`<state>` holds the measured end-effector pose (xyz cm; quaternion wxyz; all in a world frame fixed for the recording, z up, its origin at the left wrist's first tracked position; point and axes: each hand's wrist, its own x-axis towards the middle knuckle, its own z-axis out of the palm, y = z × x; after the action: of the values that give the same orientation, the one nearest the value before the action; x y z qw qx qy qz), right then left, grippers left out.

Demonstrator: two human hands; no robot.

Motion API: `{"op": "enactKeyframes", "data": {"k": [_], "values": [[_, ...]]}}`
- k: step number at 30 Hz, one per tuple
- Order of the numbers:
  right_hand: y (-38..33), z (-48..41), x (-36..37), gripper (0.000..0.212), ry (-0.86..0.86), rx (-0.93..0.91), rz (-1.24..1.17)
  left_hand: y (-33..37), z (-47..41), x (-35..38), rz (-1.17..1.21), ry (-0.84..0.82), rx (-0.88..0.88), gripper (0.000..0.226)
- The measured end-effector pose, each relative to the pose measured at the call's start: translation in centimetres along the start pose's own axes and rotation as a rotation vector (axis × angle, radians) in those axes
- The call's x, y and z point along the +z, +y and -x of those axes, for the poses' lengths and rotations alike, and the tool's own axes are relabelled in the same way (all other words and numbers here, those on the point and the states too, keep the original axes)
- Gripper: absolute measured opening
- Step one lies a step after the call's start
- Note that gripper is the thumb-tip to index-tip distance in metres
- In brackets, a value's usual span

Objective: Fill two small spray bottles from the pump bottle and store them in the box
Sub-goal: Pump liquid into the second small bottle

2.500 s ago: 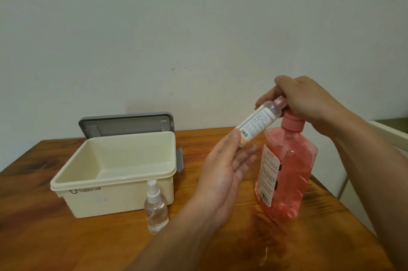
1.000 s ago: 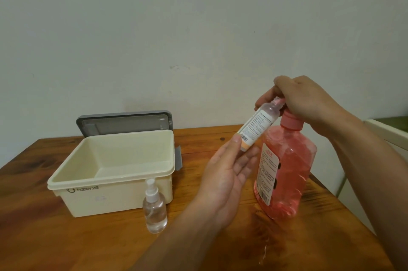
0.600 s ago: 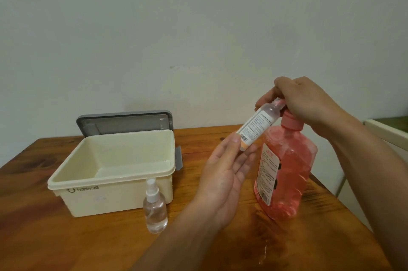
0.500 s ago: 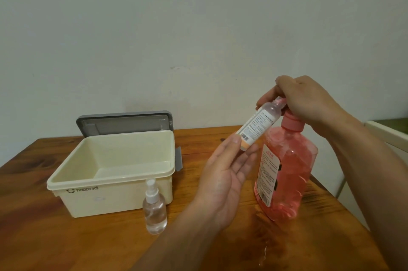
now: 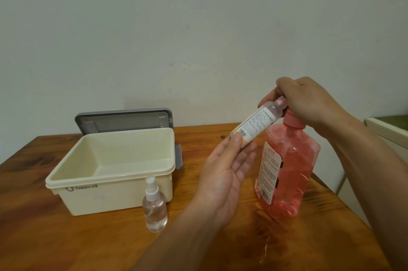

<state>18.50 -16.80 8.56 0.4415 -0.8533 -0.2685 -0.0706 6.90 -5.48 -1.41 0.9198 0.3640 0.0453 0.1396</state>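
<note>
As the fill stands: one small bottle is at the pump and neither is in the box yet. The nozzle-to-mouth contact is hidden under the fingers, so flow can't be confirmed.
Left hand: mostly open, palm up. The thumb and fingertips pinch only the base of the labelled spray bottle.
Right hand: fingers curled down over the pump head, which they cover.
Labelled spray bottle: in the air between the hands, tilted, neck up at the pump. Fill level unreadable.
Pump bottle: upright on the worktop, right side, with plenty of pink liquid.
Second spray bottle: upright, white sprayer on, just in front of the box near its right corner.
Box: cream, open, with the grey lid propped behind it.
Handling: the small bottle is likely light, stiff plastic, and slick if wet. A base pinch gives weak control, so a grip mid-label seems safer. The pump bottle looks heavy and stable and should take a downward press without tipping.
Risk: a shiny streak near the pump bottle suggests drips, so the bottle may slip.
</note>
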Motion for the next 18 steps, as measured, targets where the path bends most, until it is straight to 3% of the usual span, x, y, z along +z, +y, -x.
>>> {"op": "enactKeyframes", "data": {"k": [18], "values": [[-0.51, -0.14, -0.46, 0.056, 0.016, 0.019, -0.073, 0.01, 0.08, 0.18, -0.038, -0.025, -0.002, 0.032]]}}
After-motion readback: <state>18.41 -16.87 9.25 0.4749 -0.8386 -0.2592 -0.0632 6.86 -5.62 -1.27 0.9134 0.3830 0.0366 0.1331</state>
